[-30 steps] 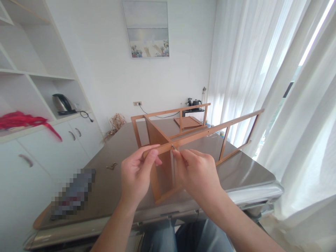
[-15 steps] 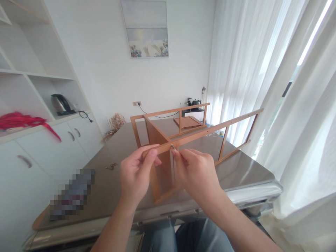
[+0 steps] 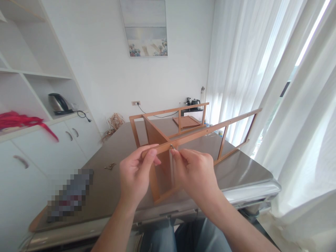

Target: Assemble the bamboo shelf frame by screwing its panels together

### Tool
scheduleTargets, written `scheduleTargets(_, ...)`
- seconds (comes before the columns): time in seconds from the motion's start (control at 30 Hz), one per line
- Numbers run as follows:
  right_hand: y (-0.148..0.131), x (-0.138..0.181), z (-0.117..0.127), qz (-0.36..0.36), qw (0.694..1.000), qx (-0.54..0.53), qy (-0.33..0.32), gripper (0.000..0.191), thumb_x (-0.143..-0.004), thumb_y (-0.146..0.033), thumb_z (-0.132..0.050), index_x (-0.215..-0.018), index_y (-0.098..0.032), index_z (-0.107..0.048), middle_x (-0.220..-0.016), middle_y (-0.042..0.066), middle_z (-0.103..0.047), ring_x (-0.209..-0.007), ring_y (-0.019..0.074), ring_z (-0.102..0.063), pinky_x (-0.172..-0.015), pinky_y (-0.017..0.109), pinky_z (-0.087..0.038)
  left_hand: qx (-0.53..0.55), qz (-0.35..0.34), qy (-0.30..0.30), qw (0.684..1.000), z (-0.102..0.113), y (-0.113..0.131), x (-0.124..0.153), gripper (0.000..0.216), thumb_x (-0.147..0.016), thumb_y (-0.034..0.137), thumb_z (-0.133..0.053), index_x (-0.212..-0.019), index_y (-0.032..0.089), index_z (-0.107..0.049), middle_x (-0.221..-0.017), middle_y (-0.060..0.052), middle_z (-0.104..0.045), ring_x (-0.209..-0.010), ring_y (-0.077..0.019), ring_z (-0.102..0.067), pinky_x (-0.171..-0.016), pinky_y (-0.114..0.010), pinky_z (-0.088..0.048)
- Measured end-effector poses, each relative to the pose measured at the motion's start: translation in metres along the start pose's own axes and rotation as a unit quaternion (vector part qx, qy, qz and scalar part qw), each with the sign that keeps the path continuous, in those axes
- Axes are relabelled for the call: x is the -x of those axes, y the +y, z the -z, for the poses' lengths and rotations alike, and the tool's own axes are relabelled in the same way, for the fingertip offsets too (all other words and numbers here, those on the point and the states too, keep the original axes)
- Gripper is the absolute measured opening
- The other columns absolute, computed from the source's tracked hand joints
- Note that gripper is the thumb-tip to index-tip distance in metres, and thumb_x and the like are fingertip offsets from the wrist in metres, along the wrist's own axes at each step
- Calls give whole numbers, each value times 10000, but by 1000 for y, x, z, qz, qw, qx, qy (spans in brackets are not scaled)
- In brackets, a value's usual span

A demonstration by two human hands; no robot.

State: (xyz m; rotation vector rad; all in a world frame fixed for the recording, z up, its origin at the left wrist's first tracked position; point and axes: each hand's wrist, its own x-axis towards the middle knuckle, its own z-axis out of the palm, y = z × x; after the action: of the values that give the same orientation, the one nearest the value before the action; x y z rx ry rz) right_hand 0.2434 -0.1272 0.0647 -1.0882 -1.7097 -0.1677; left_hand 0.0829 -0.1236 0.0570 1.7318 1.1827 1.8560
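A wooden frame (image 3: 199, 132) with two ladder-like sides and a board (image 3: 156, 130) between them stands on the table. My left hand (image 3: 136, 173) is closed around the near end of its front rail, thumb on top. Just right of it, my right hand (image 3: 198, 171) pinches a small metal screw (image 3: 172, 147) against the same rail, where the board joins. The fingertips cover most of the screw. Several loose metal screws (image 3: 110, 166) lie on the table to the left of my left hand.
The grey table (image 3: 105, 196) has a rounded metal front edge close to my legs. A blurred-out packet (image 3: 70, 196) lies at its left front. Farther back rests a brown panel (image 3: 187, 121). White cabinets (image 3: 52, 140) stand left, curtains (image 3: 236, 70) hang right.
The view has shifted slightly. Both hands keep their places on the rail, and the right fingers still pinch the screw at the same spot.
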Motion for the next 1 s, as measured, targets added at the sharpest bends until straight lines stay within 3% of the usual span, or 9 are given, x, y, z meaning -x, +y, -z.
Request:
scheduleTargets(0.53, 4, 2, -5, 10, 1000, 12, 18, 414, -970, -259, -523, -576, -195, -412, -520, -36, -400, -497, 96, -329, -538, 265, -234, -6, -7, 2, 1000, -1, 0, 0, 219, -934, 361, -633, -1028, 208, -759, -661, 22, -694, -685, -141, -654, -736, -250, -529)
scheduleTargets(1.0, 0, 1, -3, -21, 1000, -19, 2, 435, -974, -277, -511, -590, -193, -326, -519, -49, -303, -513, 99, -236, -536, 265, -211, 0, -2, 0, 1000, -1, 0, 0, 211, -943, 363, -639, -1032, 216, -761, -669, 28, -701, -698, -125, -646, -744, -229, -513)
